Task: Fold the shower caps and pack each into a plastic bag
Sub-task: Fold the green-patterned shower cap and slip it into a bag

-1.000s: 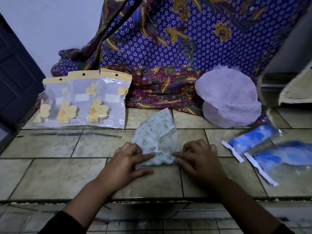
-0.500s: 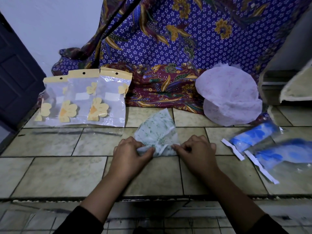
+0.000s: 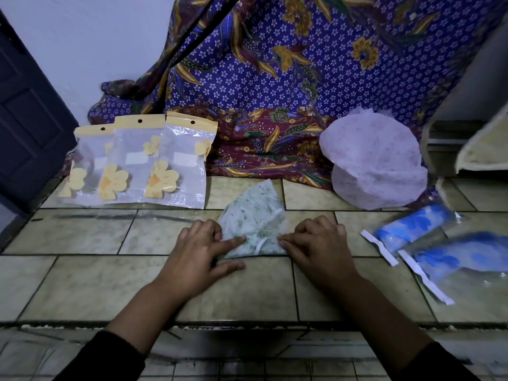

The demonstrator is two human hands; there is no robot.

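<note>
Left hand flattened, one green cap

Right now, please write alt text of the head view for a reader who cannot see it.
A left hand and a right hand hold a folded green-printed shower cap down on a tiled counter. Plastic bags with yellow flowers lie left; pink caps and blue packed bags lie right.

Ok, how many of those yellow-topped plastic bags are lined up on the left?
3. They overlap in a row at the back left of the tiled surface: left bag, middle bag, right bag. Since they overlap, another could be hidden behind.
</note>
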